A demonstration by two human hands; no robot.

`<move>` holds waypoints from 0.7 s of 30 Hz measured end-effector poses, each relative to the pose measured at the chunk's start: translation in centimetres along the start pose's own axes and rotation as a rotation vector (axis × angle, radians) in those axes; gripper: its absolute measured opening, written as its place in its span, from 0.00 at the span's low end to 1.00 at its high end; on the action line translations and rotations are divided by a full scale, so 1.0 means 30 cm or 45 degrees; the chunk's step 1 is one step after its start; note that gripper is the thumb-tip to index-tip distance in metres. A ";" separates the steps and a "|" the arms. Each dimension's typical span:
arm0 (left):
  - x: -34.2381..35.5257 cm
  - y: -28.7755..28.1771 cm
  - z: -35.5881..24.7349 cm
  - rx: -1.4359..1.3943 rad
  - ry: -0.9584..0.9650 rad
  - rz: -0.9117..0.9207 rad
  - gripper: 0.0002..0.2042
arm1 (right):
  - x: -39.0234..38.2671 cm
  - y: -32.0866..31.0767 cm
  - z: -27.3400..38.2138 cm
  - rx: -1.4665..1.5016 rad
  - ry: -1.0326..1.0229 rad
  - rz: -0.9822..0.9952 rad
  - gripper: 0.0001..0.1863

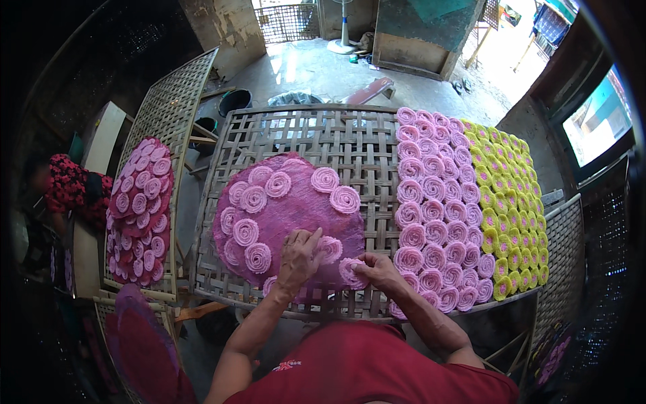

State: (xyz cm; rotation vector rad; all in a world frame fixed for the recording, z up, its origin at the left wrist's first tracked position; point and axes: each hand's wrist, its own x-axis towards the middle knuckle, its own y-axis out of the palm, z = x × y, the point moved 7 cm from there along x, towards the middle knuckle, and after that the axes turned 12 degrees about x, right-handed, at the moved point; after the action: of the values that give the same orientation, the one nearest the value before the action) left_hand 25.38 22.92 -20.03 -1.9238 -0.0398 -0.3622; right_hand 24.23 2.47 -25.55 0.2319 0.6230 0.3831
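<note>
A round, purple-pink sheet (296, 202) lies on a woven bamboo rack (377, 155) in front of me, with several pink spiral rosettes (252, 199) around its rim. My left hand (298, 264) reaches over the sheet, its bent fingers closed at the left edge of one small rosette (330, 249). Between the thumb and fingers of my right hand (382, 275) is another pink rosette (352, 273), at the sheet's near right edge. The left fingertips partly cover their rosette.
Close rows of pink rosettes (434, 209) and yellow ones with pink centres (511, 209) cover the rack's right side. At left, another bamboo rack (168, 101) holds a second rosette-covered sheet (141, 202), beside a person in patterned clothes (70, 185). Beyond stand a dark bucket (235, 101) and a fan (343, 46).
</note>
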 end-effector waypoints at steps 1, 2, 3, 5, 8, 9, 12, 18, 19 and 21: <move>0.007 0.010 0.000 -0.010 -0.011 0.049 0.20 | -0.003 -0.021 0.017 -0.041 0.010 0.001 0.16; 0.016 0.010 0.002 -0.027 -0.014 0.054 0.18 | -0.002 -0.046 0.038 -0.085 0.032 0.003 0.15; 0.022 0.008 0.007 -0.035 -0.019 0.060 0.15 | -0.001 -0.075 0.056 -0.133 0.079 -0.007 0.14; 0.027 0.012 0.027 -0.185 -0.140 0.091 0.09 | -0.002 -0.135 0.107 -0.018 0.158 0.008 0.12; 0.008 0.023 0.056 -0.598 -0.340 0.134 0.07 | 0.060 -0.237 0.256 0.097 0.008 -0.071 0.12; -0.009 0.034 0.064 -0.885 -0.443 0.153 0.06 | 0.095 -0.277 0.315 0.101 -0.014 -0.081 0.14; -0.053 0.043 0.077 -1.485 -0.599 0.066 0.08 | 0.243 -0.368 0.508 0.139 -0.200 -0.099 0.17; -0.142 0.054 0.095 -1.901 -0.843 -0.229 0.14 | 0.621 -0.521 0.843 -0.047 -0.507 -0.137 0.20; -0.158 0.054 0.089 -1.926 -0.873 -0.262 0.14 | 0.692 -0.548 0.882 -0.092 -0.513 -0.147 0.18; -0.181 0.062 0.080 -1.902 -0.960 -0.260 0.15 | 0.821 -0.594 0.926 -0.148 -0.539 -0.141 0.17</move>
State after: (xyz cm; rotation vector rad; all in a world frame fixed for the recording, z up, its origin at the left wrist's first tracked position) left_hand 21.13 25.20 -23.97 -3.4450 -0.6080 0.3896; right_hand 64.38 -6.09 -22.23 0.1597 0.1951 0.2514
